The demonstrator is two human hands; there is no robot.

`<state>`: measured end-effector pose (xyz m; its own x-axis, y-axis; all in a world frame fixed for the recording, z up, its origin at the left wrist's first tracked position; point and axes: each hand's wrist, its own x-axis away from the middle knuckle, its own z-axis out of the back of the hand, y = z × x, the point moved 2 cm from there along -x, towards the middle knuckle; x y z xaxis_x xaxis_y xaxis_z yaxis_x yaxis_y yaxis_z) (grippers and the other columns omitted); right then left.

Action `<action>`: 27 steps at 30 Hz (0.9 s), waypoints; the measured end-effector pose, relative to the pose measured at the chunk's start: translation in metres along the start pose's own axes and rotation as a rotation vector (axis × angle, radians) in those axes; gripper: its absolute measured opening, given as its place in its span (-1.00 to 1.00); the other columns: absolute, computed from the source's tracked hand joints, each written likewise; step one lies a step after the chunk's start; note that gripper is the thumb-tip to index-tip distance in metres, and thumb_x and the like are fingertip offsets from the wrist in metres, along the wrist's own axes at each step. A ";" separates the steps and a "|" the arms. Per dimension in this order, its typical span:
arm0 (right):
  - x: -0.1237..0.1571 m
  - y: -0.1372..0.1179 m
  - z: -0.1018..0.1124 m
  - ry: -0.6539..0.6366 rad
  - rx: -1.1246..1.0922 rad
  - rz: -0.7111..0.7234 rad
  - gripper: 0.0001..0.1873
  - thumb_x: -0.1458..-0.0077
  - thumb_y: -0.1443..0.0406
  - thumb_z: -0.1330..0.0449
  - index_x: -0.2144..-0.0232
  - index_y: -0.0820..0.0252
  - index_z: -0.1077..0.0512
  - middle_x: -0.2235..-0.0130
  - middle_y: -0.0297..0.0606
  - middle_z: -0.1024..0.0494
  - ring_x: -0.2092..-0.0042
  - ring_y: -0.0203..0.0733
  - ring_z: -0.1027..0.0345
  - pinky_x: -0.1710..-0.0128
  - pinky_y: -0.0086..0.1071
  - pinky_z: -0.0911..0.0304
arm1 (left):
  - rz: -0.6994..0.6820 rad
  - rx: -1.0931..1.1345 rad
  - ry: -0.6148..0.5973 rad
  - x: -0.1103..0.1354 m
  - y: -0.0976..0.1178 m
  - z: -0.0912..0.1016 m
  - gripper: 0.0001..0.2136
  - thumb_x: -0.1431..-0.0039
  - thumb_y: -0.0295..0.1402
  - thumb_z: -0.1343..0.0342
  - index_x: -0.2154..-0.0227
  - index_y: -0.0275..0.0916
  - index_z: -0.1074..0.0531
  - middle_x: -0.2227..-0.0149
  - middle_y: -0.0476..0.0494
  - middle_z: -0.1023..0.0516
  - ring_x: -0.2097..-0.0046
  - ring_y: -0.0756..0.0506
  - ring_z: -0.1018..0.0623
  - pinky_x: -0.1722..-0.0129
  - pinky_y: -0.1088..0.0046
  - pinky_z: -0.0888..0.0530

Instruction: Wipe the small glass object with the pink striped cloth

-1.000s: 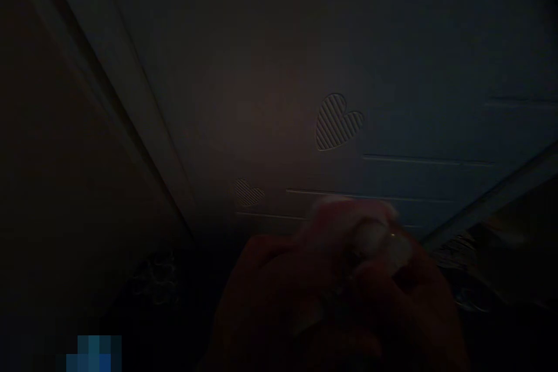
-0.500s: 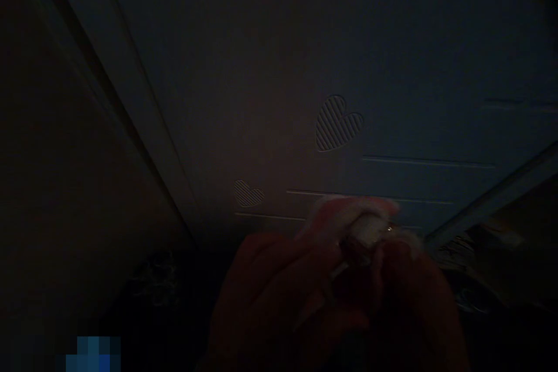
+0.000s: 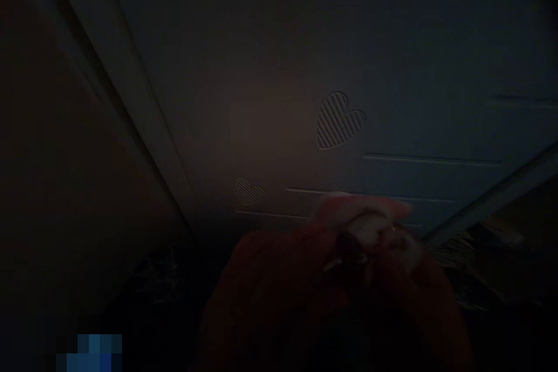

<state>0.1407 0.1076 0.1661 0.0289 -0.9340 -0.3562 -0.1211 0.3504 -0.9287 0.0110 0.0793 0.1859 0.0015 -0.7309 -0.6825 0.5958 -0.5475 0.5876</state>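
The picture is very dark. Low in the middle, my left hand [image 3: 261, 285] is closed around the left side of a soft pink and white cloth [image 3: 361, 209]. My right hand [image 3: 422, 296] pinches the right side of that cloth, close to the left one. In the folds between the hands shows a small dark, slightly shiny thing [image 3: 349, 244]; its kind cannot be made out. The fingertips are partly lost in shadow.
A pale panel like a door [image 3: 270, 70] stands before me, with striped hearts [image 3: 340, 122] and straight grooves pressed into it. A dark brown surface [image 3: 56, 186] lies left of its frame. Unclear items [image 3: 466, 279] lie in shadow at the lower right.
Both hands stay close together at the cloth, with the fingers slightly shifted. The dark thing in the folds shows rounder and a little further left. The picture has become dimmer.
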 end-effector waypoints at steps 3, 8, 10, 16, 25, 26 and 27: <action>0.002 0.002 0.000 -0.008 -0.063 -0.028 -0.85 0.10 0.16 -0.13 0.57 0.08 -0.33 0.64 -0.37 -0.32 0.64 -0.35 -0.16 0.74 -0.51 -0.17 | -0.057 0.082 -0.049 -0.003 0.005 -0.001 -0.66 0.00 -0.35 -0.04 0.13 0.14 -0.28 0.35 0.12 -0.54 0.43 -0.01 -0.51 0.49 0.55 -0.47; 0.006 0.007 0.004 0.006 -0.157 -0.055 -0.89 0.12 0.21 -0.16 0.58 0.07 -0.33 0.64 -0.39 -0.33 0.65 -0.36 -0.19 0.73 -0.52 -0.16 | -0.057 0.126 -0.157 -0.013 0.006 0.000 -0.54 0.01 -0.35 -0.04 0.04 0.25 -0.14 0.37 0.23 -0.53 0.50 0.04 -0.51 0.63 0.67 -0.42; 0.007 0.007 0.003 0.012 -0.179 -0.058 -0.90 0.13 0.22 -0.17 0.58 0.07 -0.33 0.65 -0.40 -0.34 0.64 -0.35 -0.20 0.72 -0.52 -0.17 | -0.076 0.146 -0.197 -0.015 0.003 0.001 -0.52 0.02 -0.34 -0.05 0.04 0.27 -0.13 0.39 0.25 -0.53 0.51 0.05 -0.51 0.63 0.68 -0.41; 0.008 0.007 0.001 0.044 -0.206 -0.128 -0.92 0.16 0.21 -0.18 0.55 0.06 -0.37 0.60 -0.39 -0.37 0.59 -0.33 -0.22 0.68 -0.50 -0.21 | 0.039 0.166 -0.176 -0.008 -0.008 0.004 -0.65 0.12 -0.23 -0.10 0.17 0.08 -0.36 0.47 0.11 -0.55 0.44 -0.06 -0.52 0.59 0.57 -0.43; 0.009 0.008 0.000 0.027 -0.190 -0.096 -0.91 0.10 0.22 -0.14 0.49 0.07 -0.39 0.62 -0.37 -0.36 0.63 -0.34 -0.20 0.73 -0.51 -0.13 | 0.330 0.427 -0.155 0.003 -0.008 0.003 -0.71 0.17 -0.23 -0.16 0.28 -0.02 -0.43 0.39 0.00 -0.55 0.43 -0.06 -0.52 0.54 0.56 -0.47; 0.009 0.007 0.000 0.015 -0.199 -0.095 -0.90 0.10 0.21 -0.14 0.46 0.07 -0.39 0.62 -0.37 -0.37 0.61 -0.32 -0.23 0.72 -0.50 -0.15 | 0.362 0.440 -0.140 0.002 -0.008 0.004 -0.72 0.19 -0.22 -0.16 0.31 -0.04 -0.44 0.40 -0.02 -0.55 0.43 -0.07 -0.52 0.54 0.55 -0.47; 0.009 0.006 -0.001 -0.001 -0.202 -0.099 -0.88 0.10 0.21 -0.14 0.44 0.08 -0.40 0.61 -0.37 -0.37 0.60 -0.31 -0.25 0.70 -0.49 -0.17 | 0.400 0.445 -0.122 0.002 -0.007 0.005 -0.72 0.20 -0.20 -0.16 0.33 -0.07 -0.46 0.41 -0.03 -0.55 0.43 -0.08 -0.52 0.53 0.53 -0.47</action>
<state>0.1395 0.1015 0.1574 0.0518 -0.9630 -0.2645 -0.3138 0.2357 -0.9198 0.0031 0.0797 0.1828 0.0485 -0.9419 -0.3324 0.1751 -0.3196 0.9312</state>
